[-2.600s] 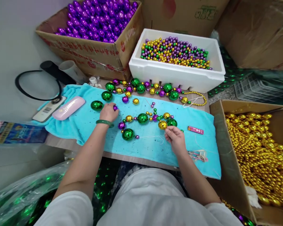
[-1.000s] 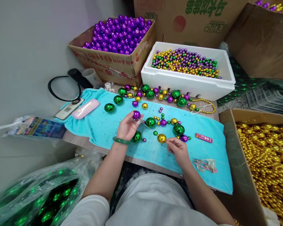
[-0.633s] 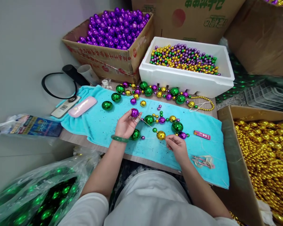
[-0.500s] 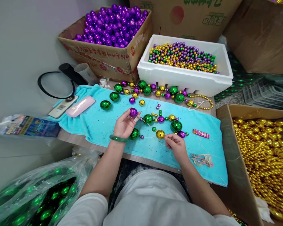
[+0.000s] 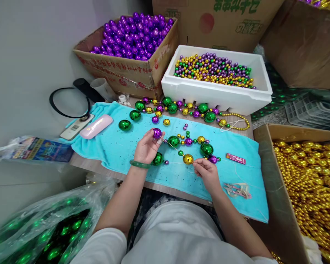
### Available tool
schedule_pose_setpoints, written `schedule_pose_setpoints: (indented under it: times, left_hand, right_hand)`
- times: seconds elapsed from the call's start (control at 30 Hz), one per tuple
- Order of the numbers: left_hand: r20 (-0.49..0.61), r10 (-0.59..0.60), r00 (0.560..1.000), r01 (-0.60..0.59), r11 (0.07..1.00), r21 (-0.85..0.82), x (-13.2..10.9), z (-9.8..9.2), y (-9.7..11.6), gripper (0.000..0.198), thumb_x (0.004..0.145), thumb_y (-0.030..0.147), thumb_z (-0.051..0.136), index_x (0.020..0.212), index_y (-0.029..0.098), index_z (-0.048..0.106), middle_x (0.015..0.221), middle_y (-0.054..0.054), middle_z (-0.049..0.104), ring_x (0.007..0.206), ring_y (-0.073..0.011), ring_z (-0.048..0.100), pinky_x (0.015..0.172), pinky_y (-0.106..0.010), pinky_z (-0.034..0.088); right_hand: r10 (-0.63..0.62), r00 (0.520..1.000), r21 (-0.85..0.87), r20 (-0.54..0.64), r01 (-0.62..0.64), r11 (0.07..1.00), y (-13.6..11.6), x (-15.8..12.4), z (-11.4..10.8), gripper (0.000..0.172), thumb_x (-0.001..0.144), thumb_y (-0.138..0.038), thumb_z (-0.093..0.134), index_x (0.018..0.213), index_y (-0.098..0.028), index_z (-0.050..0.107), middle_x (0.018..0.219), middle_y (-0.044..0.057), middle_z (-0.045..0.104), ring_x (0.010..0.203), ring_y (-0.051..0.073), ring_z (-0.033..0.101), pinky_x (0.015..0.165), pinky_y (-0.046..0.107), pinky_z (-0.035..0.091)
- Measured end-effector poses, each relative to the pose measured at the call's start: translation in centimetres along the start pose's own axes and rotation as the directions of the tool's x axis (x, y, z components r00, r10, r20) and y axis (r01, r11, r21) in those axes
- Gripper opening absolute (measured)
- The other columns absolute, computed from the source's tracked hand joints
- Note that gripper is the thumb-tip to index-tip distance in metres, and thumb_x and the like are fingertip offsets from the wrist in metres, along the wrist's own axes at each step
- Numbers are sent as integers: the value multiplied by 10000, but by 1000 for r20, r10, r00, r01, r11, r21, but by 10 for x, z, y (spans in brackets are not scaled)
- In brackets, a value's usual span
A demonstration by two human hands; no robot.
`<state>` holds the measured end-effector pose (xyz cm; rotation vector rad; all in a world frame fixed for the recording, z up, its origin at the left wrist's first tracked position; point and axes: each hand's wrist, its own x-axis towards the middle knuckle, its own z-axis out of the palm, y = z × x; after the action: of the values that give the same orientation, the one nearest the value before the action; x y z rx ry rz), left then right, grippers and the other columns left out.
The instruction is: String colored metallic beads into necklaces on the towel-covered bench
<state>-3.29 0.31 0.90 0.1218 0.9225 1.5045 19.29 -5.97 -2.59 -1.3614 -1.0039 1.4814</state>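
Note:
My left hand, with a green bangle at its wrist, holds a shiny purple bead between thumb and fingers. From that bead a thin pale strand slants down to a small green bead and a gold bead. The fingertips of my right hand are pinched at the right end of the gold bead. Behind it, a curve of strung beads includes large green beads and a purple bead. A green bead is partly hidden by my left hand.
A blue towel covers the table. Finished-looking bead strands lie at the back, before a white foam box of small beads. Thread snips and a pink case lie on the towel. Cartons hold purple beads and gold beads.
The whole view has shifted slightly down and to the right. Both hands keep nearly the same hold and place among the beads.

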Motion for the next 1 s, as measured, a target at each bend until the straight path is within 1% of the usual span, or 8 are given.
schedule_pose_setpoints:
  times: [0.2, 0.47, 0.6, 0.7, 0.8, 0.87, 0.93, 1.0]
  left_hand:
    - [93, 55, 994, -65, 992, 107, -7, 3, -6, 210, 738, 106, 688, 931, 157, 624, 851, -28, 695, 890, -171, 698, 843, -278, 532]
    - [193, 67, 979, -115, 961, 253, -26, 13, -34, 427, 653, 72, 753, 1048, 193, 641, 954, -17, 643, 909, -148, 663, 863, -267, 495]
    - [327, -122, 937, -43, 890, 454, -32, 18, -26, 555, 582, -1, 777, 1081, 216, 668, 1057, -43, 648, 920, -169, 643, 810, -249, 486]
    - [408, -214, 888, -103, 771, 629, -16, 26, -8, 484, 559, -15, 779, 993, 192, 721, 1090, -77, 654, 946, -205, 616, 827, -275, 474]
    - [453, -44, 890, -363, 531, 766, 21, 37, 0, 236, 616, 53, 765, 803, 196, 759, 943, -70, 678, 953, -218, 583, 929, -299, 421]
    - [461, -11, 887, -430, 341, 836, 49, 45, -6, 180, 608, 53, 753, 678, 219, 743, 821, -56, 678, 977, -242, 576, 982, -322, 385]
    - [442, -94, 892, -428, 144, 892, 73, 52, -18, 185, 567, 56, 760, 580, 232, 708, 719, -41, 667, 983, -264, 586, 987, -341, 378]
    - [415, -169, 894, -414, 44, 909, 90, 57, -32, 206, 504, 70, 788, 494, 231, 660, 629, -30, 646, 956, -276, 604, 959, -341, 393]
  right_hand:
    - [0, 1000, -6, 9, 0, 1000, 2, 1, 1, 217, 659, -391, 689, 675, -182, 635, 476, -30, 522, 427, 84, 413, 417, 219, 324]
    - [-6, 1000, 18, -5, 6, 1000, 6, 4, 7, 252, 665, -429, 695, 690, -190, 617, 506, -28, 539, 451, 89, 437, 431, 221, 343]
    - [12, 1000, 69, -6, -12, 998, 11, 6, 4, 266, 671, -433, 704, 723, -190, 608, 523, -33, 537, 458, 88, 439, 436, 216, 345]
    - [5, 999, 141, -41, 1, 990, 15, 8, -3, 265, 679, -423, 709, 751, -192, 601, 540, -35, 539, 470, 88, 445, 438, 210, 339]
    - [-12, 996, 190, -91, 29, 981, 16, 10, -12, 249, 700, -404, 707, 777, -192, 600, 560, -31, 548, 483, 89, 457, 443, 208, 338]
    - [-21, 992, 207, -127, 48, 977, 15, 11, -17, 242, 711, -396, 706, 792, -192, 603, 566, -29, 551, 485, 90, 460, 439, 207, 331]
    - [-32, 987, 218, -159, 67, 974, 12, 12, -21, 242, 714, -391, 710, 801, -190, 605, 569, -28, 553, 486, 90, 460, 435, 206, 323]
    - [-40, 984, 219, -175, 79, 973, 9, 11, -24, 247, 713, -393, 713, 801, -189, 606, 564, -28, 551, 484, 90, 459, 433, 206, 322]
